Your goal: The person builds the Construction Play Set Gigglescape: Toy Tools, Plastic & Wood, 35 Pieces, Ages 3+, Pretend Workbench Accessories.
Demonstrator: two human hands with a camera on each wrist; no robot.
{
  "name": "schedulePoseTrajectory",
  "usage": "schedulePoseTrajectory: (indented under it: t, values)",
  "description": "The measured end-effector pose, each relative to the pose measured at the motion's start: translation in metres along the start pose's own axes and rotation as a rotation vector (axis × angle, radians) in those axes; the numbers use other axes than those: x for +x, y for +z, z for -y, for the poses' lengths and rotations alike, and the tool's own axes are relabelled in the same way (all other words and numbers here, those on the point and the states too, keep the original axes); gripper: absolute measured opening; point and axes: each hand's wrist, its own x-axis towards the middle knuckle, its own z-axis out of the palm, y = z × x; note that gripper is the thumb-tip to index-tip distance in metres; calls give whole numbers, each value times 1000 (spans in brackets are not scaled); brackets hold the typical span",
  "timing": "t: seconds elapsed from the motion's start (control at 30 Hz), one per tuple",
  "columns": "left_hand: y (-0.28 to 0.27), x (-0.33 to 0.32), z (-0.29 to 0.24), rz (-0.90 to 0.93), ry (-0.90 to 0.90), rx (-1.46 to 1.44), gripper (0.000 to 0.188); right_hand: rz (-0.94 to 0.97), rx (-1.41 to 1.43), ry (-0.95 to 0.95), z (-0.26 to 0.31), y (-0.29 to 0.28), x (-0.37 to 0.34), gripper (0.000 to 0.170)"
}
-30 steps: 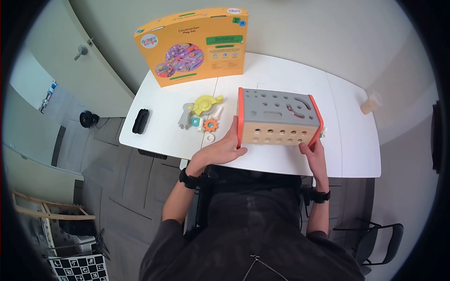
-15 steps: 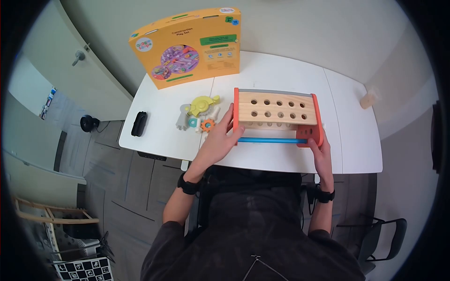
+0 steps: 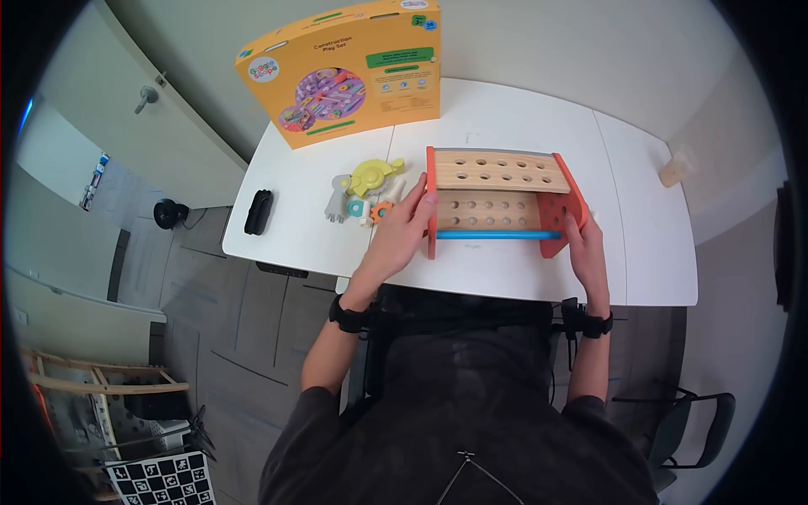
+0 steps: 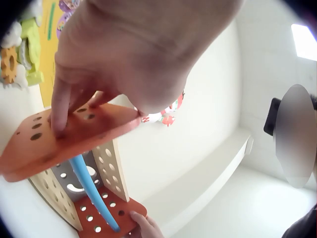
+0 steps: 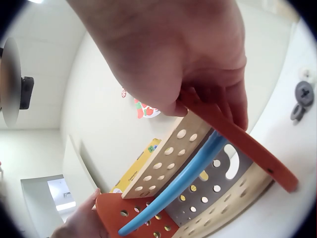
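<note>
Left hand (image 3: 397, 240) and right hand (image 3: 587, 250) grip the toy toolbox (image 3: 497, 170) I've tipped, baring its inside toward the table's (image 3: 505, 271) front edge.

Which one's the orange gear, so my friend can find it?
Find the yellow box standing on the white table. In front of it, near the left hand, lies a little pile of toys. The gear is the only orange one there, toothed round its edge, beside the teal piece.
</note>
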Motion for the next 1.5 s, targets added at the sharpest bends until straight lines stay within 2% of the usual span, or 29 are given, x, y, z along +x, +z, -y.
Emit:
schedulePoseTrajectory:
  t: [0.03,0.13,0.23,0.33,0.43,0.53,0.57,0.73,0.83,0.97,1.03,1.17,1.37,1.5]
  values:
    - [-1,-2,2,0,10,-61,65,15,-16,13,-1,-1,0,35]
    - [-28,2,6,-26,3,-7,53,-1,-30,22,-2,1,0,35]
    - [-62,7,9,-189,109,700,39,15,-21,67,6,1,-5,34]
    - [-65,-5,13,-69,-161,1022,35,-154,35,-22,14,13,-19,32]
    - [-56,-9,29,-60,-230,1186,37,-443,-100,-99,32,5,-38,31]
    - [-53,-4,44,1,-264,1212,37,-378,-118,-124,32,0,-59,30]
    - [-53,-4,49,-8,-237,1220,38,-340,-95,-167,37,5,-63,25]
    - [-49,-6,46,-29,-196,1254,37,108,78,18,41,43,-77,12]
    - [-48,-13,20,18,-204,1264,37,406,197,83,48,71,-80,18]
    - [-43,-40,-44,136,-90,993,37,706,451,187,58,100,-71,29]
    - [-39,-53,-61,200,10,790,40,764,579,201,63,112,-64,34]
    - [-26,-66,-72,287,183,645,49,839,867,293,77,116,-58,41]
    - [-13,-66,-44,282,405,632,51,831,908,357,69,107,-58,37]
    - [-9,-67,-35,323,427,710,50,791,782,321,59,104,-60,28]
